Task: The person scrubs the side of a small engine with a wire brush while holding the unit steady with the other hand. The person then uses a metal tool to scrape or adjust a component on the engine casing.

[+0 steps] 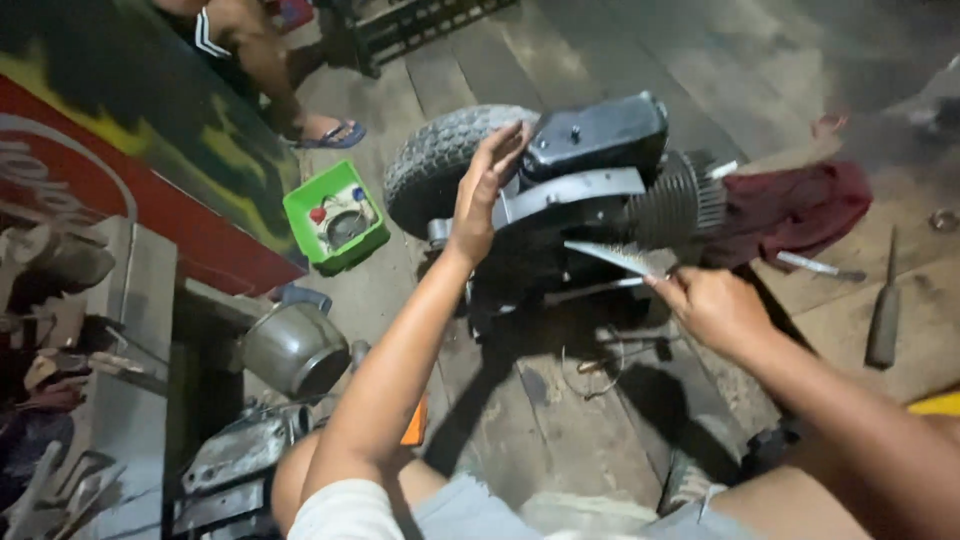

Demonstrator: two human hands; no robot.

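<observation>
Bracing with the left hand (482,190), fingers spread flat and clamped on nothing, against the small engine (590,190) where the black tank (600,135) meets the knobbly tyre (440,160). Gripping with the right hand (712,305), fingers closed on the handle end of a flat wire brush (612,257), bristle end pointed into the dark gap beneath the grey bracket (575,192) and just beside the ribbed cylinder (680,205). Standing on the worn wooden floor (560,420), toward its far middle, with the tyre end to the left and the ribbed end to the right.

Judging by the brush sitting at the engine's underside and grime showing on the casing: cleaning under way, not finished; parts lying loose around, so nothing put back together yet.

Lying just past the ribbed end, a dark red rag (800,205). Resting further right near the floor's edge, a screwdriver (885,320) and a slim metal tool (815,265). Sitting to the left of the tyre, a green tub (335,215) with small parts inside. Standing nearer, at the lower left, a dull metal pot (295,350) beside grey castings (240,455). Showing at the top left, another person's sandalled foot (325,130), well apart from the work.
</observation>
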